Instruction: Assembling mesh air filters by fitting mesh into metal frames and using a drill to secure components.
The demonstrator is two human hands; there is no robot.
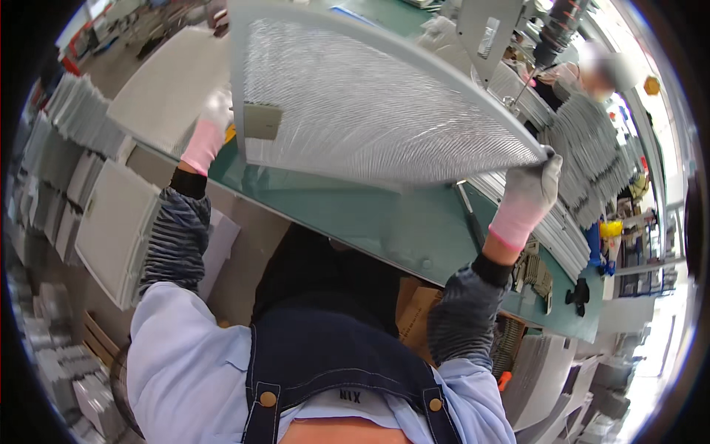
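Over the green worktable (333, 214), up in front of the wearer's chest, is a big silvery mesh panel (355, 103) in a pale frame. Its long axis goes left to right, and the top edge slopes down toward the right, so the right-hand corner ends up low and looks pretty pinched. The left side of the frame stands close to upright, and the wide crinkly face is tilted toward the wearer. Can't tell if the lower edge touches the table or just hangs over it. A small grey-beige rectangle (262, 120) shows near the left end of the mesh. Right hand (541, 177), white glove with a pink cuff, is closed around that right corner, fingers curled over the edge. Left hand (217, 111), same kind of glove, is up against the left side of the frame, but it's so washed out I can't tell how far the fingers are closed or if they've really got hold. Just below it there's a bit of something yellow (231, 133). Near the right forearm a dark-handled tool (469, 214) lies on the table, and a power driver (556, 37) points down beyond the panel's sloping edge.
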